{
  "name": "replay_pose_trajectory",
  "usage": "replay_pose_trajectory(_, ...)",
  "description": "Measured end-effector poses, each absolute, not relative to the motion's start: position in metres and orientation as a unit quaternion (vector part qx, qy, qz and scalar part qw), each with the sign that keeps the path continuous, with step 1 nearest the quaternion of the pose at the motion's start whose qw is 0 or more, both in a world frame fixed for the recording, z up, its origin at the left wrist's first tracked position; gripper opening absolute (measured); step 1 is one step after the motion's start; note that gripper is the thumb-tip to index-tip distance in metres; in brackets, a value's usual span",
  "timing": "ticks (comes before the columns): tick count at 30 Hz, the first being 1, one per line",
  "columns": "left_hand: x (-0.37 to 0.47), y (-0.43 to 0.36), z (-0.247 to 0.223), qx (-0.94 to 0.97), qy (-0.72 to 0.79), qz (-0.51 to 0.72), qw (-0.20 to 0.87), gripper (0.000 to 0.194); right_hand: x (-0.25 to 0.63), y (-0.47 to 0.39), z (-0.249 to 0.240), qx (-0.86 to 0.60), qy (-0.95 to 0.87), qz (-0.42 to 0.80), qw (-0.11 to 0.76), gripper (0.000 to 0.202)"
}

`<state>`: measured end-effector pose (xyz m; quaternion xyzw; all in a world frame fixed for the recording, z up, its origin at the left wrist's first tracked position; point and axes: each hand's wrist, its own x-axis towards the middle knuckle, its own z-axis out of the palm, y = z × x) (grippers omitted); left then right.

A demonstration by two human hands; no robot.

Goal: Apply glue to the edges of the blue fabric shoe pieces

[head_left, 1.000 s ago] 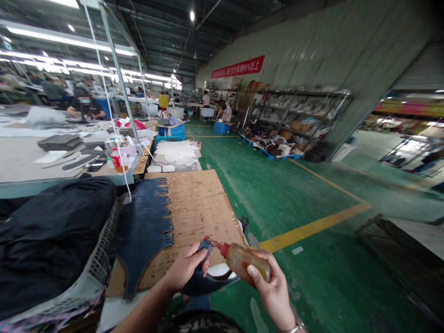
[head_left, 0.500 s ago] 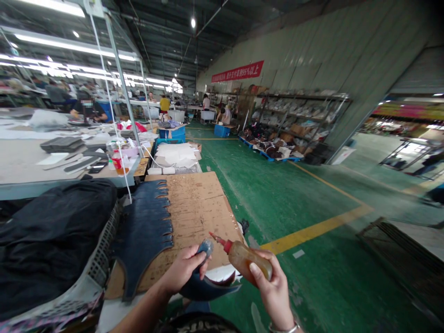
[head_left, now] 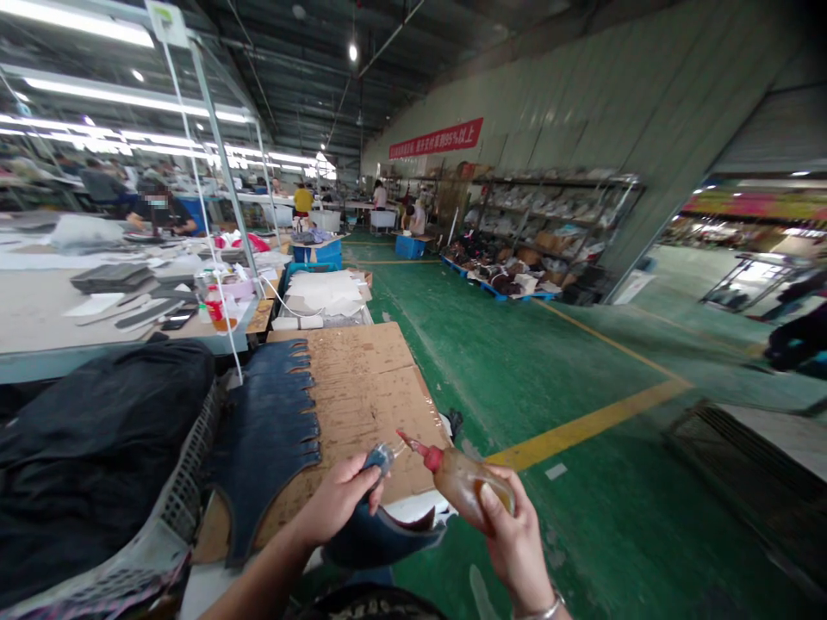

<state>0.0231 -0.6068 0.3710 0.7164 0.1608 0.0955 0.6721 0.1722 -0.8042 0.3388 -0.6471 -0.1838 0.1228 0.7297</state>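
My left hand pinches the end of a small dark blue leather piece whose tip has a wet shine. In my right hand is a squeeze bottle of amber liquid, tilted with its red nozzle toward that tip. Thin clear strands stretch from the nozzle to the piece. Below my hands hangs a curved dark blue leather part; whether it joins the pinched piece is hidden. A dark blue leather panel with notched edges lies on stained cardboard.
To the left stands a plastic crate heaped with black fabric. Behind it, a worktable carries stacked pieces and a red-labelled bottle. Green floor lies on the right, with a rack. Several people sit farther back.
The bottle nozzle has drawn slightly right, away from the leather tip, and strands now show between them. My left hand has shifted slightly left, still pinching the piece.
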Motion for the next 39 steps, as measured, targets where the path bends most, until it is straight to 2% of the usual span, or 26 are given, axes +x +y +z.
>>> replay_pose_trajectory(3, 0.024, -0.601, 0.372, 0.840, 0.153, 0.108, 0.510, 0.032, 0.177, -0.805, 0.348, -0.588, -0.156, 0.201, 0.768, 0.040)
replay_pose_trajectory(6, 0.023, -0.591, 0.370, 0.926, 0.080, 0.171, 0.326, 0.023, 0.183, -0.807, 0.357, -0.594, -0.181, 0.214, 0.754, 0.039)
replay_pose_trajectory(9, 0.023, -0.583, 0.365, 0.953, 0.003, 0.243, 0.184, 0.033, 0.187, -0.811, 0.359, -0.616, -0.215, 0.225, 0.724, 0.038)
replay_pose_trajectory(12, 0.021, -0.579, 0.362, 0.957, -0.024, 0.271, 0.098, 0.038, 0.187, -0.814, 0.358, -0.626, -0.230, 0.246, 0.703, 0.039)
replay_pose_trajectory(20, 0.014, -0.576, 0.365, 0.950, -0.071, 0.302, 0.028, 0.037, 0.177, -0.818, 0.357, -0.601, -0.264, 0.311, 0.687, 0.036)
replay_pose_trajectory(29, 0.009, -0.575, 0.363, 0.942, -0.068, 0.328, 0.022, 0.036, 0.186, -0.815, 0.341, -0.618, -0.209, 0.240, 0.719, 0.036)
replay_pose_trajectory(39, 0.007, -0.575, 0.361, 0.947, -0.078, 0.312, 0.003, 0.039, 0.168, -0.814, 0.347, -0.563, -0.221, 0.335, 0.722, 0.034)
